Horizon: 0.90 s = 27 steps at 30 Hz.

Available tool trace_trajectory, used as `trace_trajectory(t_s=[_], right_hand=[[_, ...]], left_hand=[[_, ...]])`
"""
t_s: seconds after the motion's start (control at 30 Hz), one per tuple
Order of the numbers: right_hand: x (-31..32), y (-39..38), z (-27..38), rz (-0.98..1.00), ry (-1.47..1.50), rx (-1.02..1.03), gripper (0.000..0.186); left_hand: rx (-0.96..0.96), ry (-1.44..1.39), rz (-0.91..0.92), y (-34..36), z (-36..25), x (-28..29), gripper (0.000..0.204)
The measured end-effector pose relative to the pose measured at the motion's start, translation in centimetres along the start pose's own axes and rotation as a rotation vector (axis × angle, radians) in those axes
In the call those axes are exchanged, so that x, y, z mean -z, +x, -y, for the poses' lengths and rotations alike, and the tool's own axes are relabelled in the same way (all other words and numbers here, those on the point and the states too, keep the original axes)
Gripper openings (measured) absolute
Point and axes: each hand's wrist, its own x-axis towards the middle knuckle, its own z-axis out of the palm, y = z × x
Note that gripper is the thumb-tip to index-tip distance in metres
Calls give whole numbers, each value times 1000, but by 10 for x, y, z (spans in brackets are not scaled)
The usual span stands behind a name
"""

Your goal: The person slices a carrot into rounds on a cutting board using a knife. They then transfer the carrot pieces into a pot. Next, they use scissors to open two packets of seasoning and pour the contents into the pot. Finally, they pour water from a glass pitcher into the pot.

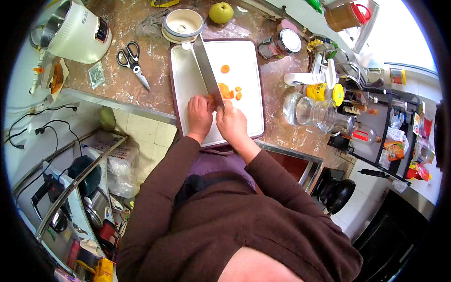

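Carrot (213, 97) between hands, under cleaver (208, 70)

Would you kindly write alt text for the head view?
A right hand holds a cleaver over orange carrot pieces on a white cutting board, the left hand steadying one; scissors lie left.

Both forearms reached forward, close together. The left hand (199, 115) lay curled, knuckles up; the right hand (231, 123) was clenched in a grip.

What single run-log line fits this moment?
right hand: holds knife | left hand: steadies carrot | slices on board
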Motion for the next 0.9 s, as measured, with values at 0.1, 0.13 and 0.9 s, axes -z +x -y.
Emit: trace_trajectory(t_s=[0.1,0.13,0.9], right_hand=[[0,-2,1,-4,12,0,19],[2,0,0,6,30,5,19],[35,-3,9,103,15,-3,17]], left_hand=[[-1,-1,10,-1,-2,3,12],[-7,0,5,0,-1,2,12],[5,-3,31,0,1,0,12]])
